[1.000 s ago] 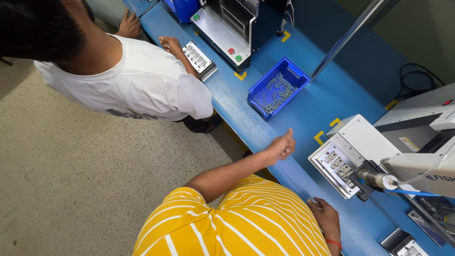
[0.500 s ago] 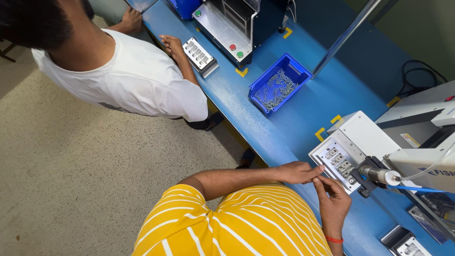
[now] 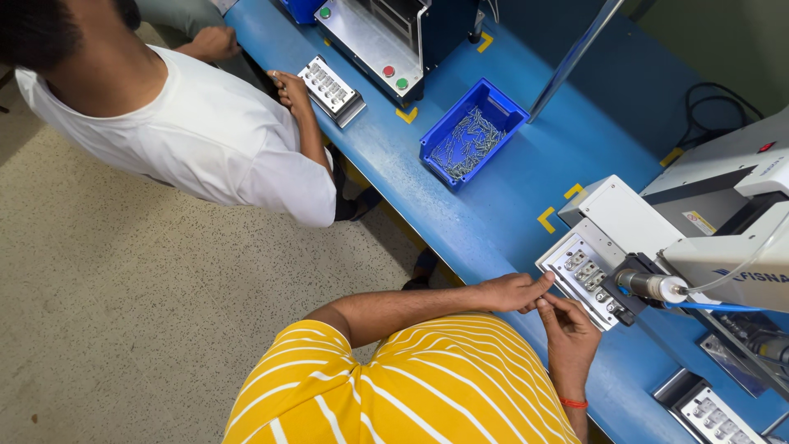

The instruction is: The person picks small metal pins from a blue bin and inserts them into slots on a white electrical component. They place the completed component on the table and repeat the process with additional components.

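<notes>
The person in the striped yellow shirt (image 3: 411, 386) is bringing both hands together at the near edge of the blue surface (image 3: 509, 189). The left hand (image 3: 511, 292) is reaching in from the left with its fingers (image 3: 538, 285) extended toward the grey fixture (image 3: 585, 275), its tips just beside the fixture's corner. The right hand (image 3: 569, 333), with a red band at the wrist, is rising from below, its fingertips meeting those of the left. The two grips are pressing together at that point, possibly pinching a small part between them, but the part is too small to make out, so whether either grip is holding anything cannot be told.

The fixture is lying flat on the surface, right in front of the hands, with rows of small sockets showing. It is sitting under the nozzle (image 3: 649, 285) of a white machine (image 3: 723, 247), which is standing on the right of the surface.

Farther along the surface, a blue bin (image 3: 472, 131) is holding a heap of small metal parts. Beyond it, a co-worker in a white shirt (image 3: 197, 140) is resting a hand (image 3: 289, 86) beside a second fixture (image 3: 330, 89), in front of another machine (image 3: 386, 41).
</notes>
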